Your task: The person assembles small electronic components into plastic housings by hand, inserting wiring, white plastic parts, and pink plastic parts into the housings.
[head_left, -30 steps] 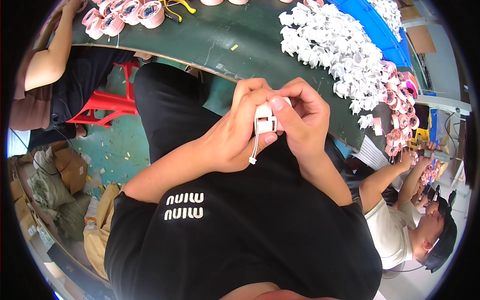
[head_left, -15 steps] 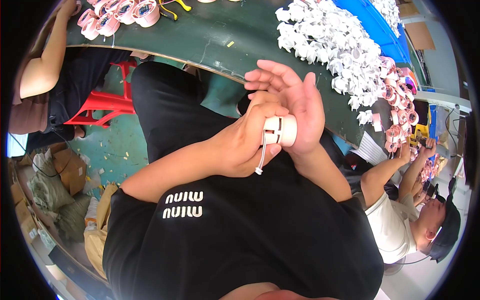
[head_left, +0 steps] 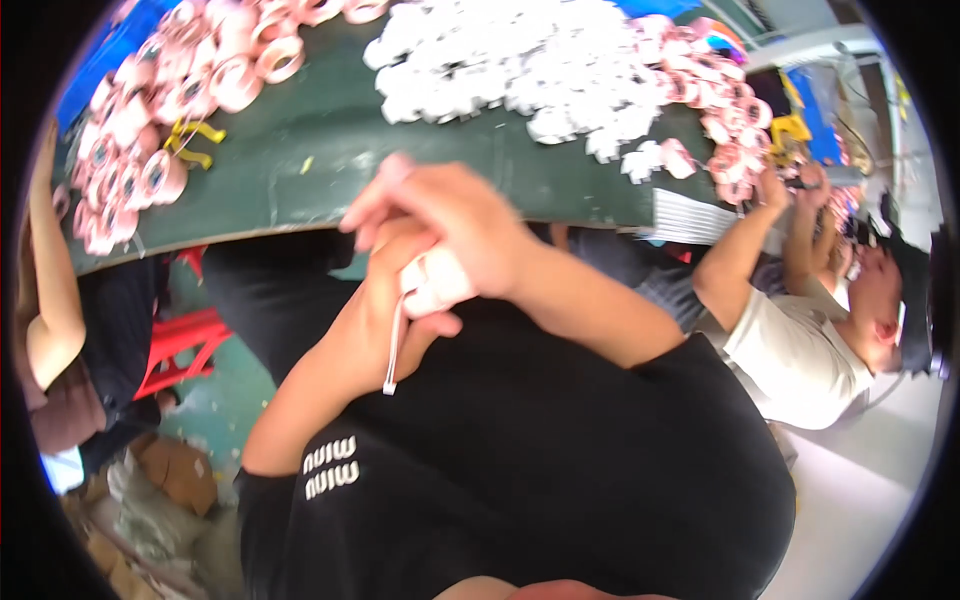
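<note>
A small pale pink cylindrical housing (head_left: 440, 281) with slots in its side is held in front of my chest, near the table edge. My left hand (head_left: 378, 305) is closed round it, thumb along the near side. From the housing a thin white cable (head_left: 393, 350) with a small connector hangs down past my left hand. My right hand (head_left: 465, 215) lies over the housing's far side, palm side against it. Its fingers are stretched out over my left fingers and slightly blurred. The housing's end toward my right palm is hidden.
On the dark green table (head_left: 330, 190) lie a heap of white plastic parts (head_left: 500, 60) and pink housings (head_left: 235, 80). Yellow-handled pliers (head_left: 193, 145) lie at the left. A person (head_left: 790, 330) works at the right; another person's arm (head_left: 52, 290) and a red stool (head_left: 185, 345) are left.
The view has shifted, showing more of the tabletop and the left heap. Both hands appear farther left with the housing still between them. My right fingers now reach across my left hand instead of pointing up.
</note>
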{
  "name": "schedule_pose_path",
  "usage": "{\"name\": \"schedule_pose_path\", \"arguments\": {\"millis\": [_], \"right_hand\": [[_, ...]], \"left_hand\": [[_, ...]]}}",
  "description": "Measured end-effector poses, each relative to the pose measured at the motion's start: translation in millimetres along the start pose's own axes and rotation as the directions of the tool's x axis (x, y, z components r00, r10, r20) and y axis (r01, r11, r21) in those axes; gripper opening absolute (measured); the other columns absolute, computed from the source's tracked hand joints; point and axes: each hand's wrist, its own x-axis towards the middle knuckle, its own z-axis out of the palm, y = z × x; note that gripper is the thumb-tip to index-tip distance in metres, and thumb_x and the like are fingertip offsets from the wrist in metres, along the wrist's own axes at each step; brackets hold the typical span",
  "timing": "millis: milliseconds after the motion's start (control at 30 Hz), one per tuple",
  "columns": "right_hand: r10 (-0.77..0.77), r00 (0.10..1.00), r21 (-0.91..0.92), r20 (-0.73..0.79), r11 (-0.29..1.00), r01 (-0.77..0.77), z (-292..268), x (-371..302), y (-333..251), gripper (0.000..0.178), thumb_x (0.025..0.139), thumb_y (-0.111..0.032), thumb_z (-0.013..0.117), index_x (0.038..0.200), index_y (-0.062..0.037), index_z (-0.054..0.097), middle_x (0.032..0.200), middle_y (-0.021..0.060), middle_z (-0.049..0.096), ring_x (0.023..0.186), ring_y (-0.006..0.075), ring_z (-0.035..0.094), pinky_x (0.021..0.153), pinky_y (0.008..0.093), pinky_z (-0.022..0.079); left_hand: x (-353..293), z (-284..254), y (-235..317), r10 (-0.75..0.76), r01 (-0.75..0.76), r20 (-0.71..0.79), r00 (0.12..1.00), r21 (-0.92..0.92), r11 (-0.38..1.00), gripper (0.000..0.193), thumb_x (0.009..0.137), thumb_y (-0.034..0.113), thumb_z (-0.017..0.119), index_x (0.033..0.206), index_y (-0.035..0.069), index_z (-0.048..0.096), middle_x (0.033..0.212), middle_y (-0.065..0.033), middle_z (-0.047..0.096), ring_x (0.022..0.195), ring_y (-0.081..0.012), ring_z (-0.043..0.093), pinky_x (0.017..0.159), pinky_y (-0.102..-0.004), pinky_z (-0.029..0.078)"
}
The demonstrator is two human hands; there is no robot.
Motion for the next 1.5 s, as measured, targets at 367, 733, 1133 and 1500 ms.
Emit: {"name": "schedule_pose_path", "arguments": {"millis": [367,733,1133,1500], "right_hand": [[0.018,0.999,0.246,0.045,0.969,-0.028,6,-12,8,0.057,0.106,-0.034,0.052,0.146,0.0056,0.044,0.131,0.024,0.062,0.12,0.0301,0.064,0.102,0.0423,0.053],[-0.033,0.999,0.222,0.022,0.975,0.027,15,-24,5,0.071,0.107,-0.051,0.035,0.144,0.0073,0.047,0.123,0.0237,0.066,0.111,0.0281,0.064,0.101,0.0396,0.05],[-0.058,0.998,0.321,0.024,0.946,0.047,18,-25,1,0.064,0.105,-0.033,0.056,0.155,0.0027,0.036,0.138,0.0249,0.058,0.127,0.0362,0.061,0.108,0.0456,0.05],[-0.093,0.995,0.376,0.022,0.923,0.078,15,-18,2,0.06,0.107,-0.023,0.054,0.156,0.0047,0.033,0.145,0.0318,0.053,0.133,0.0463,0.056,0.109,0.0515,0.049]], "left_hand": [[0,5,-2,-0.047,0.033,-0.114,0.992,-0.123,0.992,0.07,0.088,0.003,0.077,0.146,0.001,0.037,0.139,-0.0226,0.046,0.119,-0.0372,0.055,0.1,-0.0434,0.048],[-4,18,5,0.01,-0.021,-0.083,0.997,-0.137,0.99,0.071,0.089,-0.001,0.074,0.144,-0.004,0.029,0.137,-0.029,0.043,0.113,-0.044,0.058,0.097,-0.0481,0.051],[7,9,4,0.197,-0.193,-0.234,0.952,0.041,0.98,0.074,0.087,0.006,0.08,0.145,-0.002,0.035,0.14,-0.0306,0.044,0.116,-0.0443,0.057,0.093,-0.0486,0.051],[2,4,8,0.148,-0.146,-0.213,0.966,0.023,0.989,0.076,0.089,0.004,0.076,0.15,-0.001,0.032,0.145,-0.0303,0.042,0.124,-0.0485,0.053,0.101,-0.0517,0.048]]}}
